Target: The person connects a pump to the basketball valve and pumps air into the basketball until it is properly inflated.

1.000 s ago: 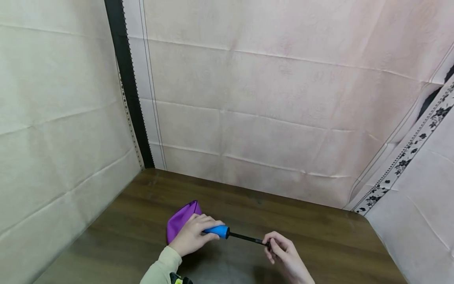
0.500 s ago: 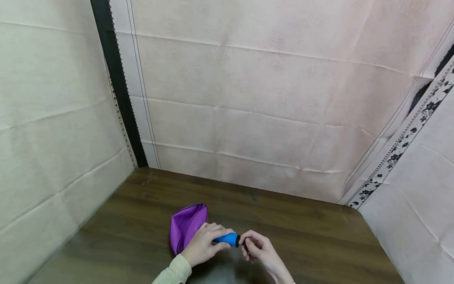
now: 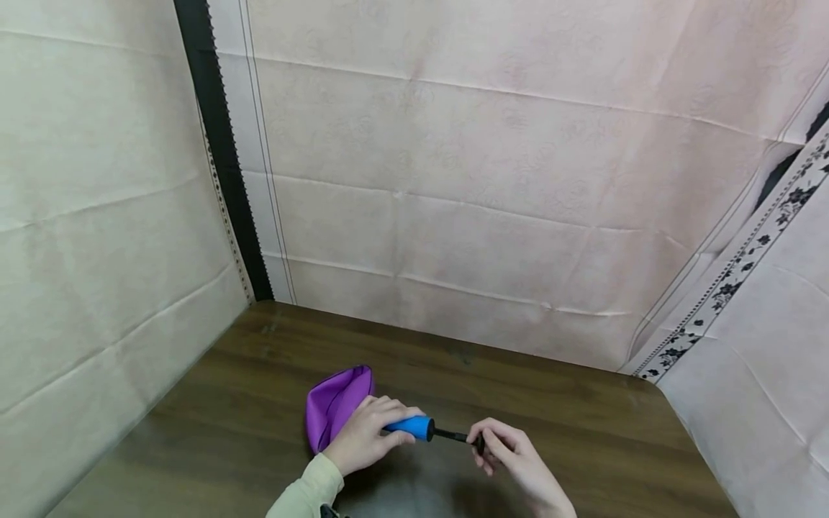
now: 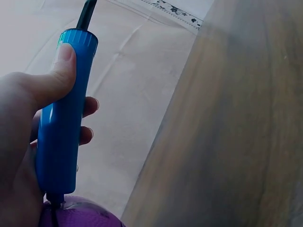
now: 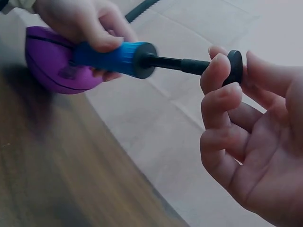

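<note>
My left hand point(image 3: 363, 439) grips the blue barrel of a small hand pump point(image 3: 417, 428), its thumb lying along the barrel in the left wrist view. At the barrel's lower end, a short nozzle point(image 4: 55, 197) meets a purple ball point(image 3: 324, 410) with black lines. The ball looks dented and only partly filled in the head view. My right hand point(image 3: 512, 457) pinches the round black end knob point(image 5: 235, 67) of the plunger between thumb and fingers. Part of the black plunger rod point(image 5: 168, 63) shows between barrel and knob. Most of the left fingers are hidden behind the pump.
Both hands work low over a brown wood-patterned table point(image 3: 583, 403). Pale creased cloth point(image 3: 453, 180) hangs behind it, with more cloth along the left point(image 3: 116, 252) and right sides. A black strip point(image 3: 223, 144) runs down the back left corner.
The plunger was far out, then pushed in until the right hand met the barrel, and is now partly drawn out to the right. The left hand keeps its grip on the pump.
</note>
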Demonstrator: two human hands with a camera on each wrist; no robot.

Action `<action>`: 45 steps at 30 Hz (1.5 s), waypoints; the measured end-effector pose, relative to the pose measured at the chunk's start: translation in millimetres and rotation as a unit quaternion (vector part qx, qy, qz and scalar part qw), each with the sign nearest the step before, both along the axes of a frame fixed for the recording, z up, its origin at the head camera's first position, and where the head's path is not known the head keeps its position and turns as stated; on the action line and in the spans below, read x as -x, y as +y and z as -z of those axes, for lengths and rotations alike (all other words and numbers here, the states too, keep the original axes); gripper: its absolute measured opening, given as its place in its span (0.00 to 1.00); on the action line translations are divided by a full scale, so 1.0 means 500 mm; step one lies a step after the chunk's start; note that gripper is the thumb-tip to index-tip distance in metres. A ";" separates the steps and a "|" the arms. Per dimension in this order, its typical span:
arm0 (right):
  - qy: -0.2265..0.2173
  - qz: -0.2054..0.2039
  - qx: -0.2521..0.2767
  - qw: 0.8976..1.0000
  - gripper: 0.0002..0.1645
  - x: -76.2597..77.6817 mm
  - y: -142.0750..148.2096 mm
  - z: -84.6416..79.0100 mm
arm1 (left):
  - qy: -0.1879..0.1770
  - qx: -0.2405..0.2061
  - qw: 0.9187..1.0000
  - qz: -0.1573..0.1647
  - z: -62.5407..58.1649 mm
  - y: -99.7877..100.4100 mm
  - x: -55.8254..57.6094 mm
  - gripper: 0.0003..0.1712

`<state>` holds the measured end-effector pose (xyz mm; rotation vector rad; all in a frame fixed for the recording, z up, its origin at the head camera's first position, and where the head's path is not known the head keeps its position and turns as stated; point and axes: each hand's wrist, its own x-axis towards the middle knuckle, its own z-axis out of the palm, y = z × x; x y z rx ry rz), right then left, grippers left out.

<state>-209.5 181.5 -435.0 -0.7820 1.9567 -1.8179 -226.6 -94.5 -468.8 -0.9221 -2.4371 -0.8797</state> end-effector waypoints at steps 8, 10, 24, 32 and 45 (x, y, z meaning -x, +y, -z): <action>0.035 0.004 0.031 0.999 0.10 0.002 0.000 0.007 | -0.006 -0.006 1.000 -0.009 0.000 -0.001 -0.002 0.22; 0.038 -0.007 0.040 0.998 0.10 0.003 -0.014 0.012 | 0.000 -0.007 1.000 -0.004 0.005 0.005 -0.004 0.22; -0.029 -0.016 -0.053 0.998 0.19 0.000 -0.065 0.027 | 0.050 0.014 0.998 0.026 0.008 0.015 -0.010 0.21; -0.021 0.006 -0.044 0.999 0.20 0.001 -0.018 0.000 | 0.017 0.007 1.000 -0.009 0.001 -0.003 -0.001 0.20; 0.012 -0.065 -0.019 0.998 0.16 -0.001 -0.029 0.010 | -0.046 0.014 0.996 0.073 0.024 0.033 -0.014 0.23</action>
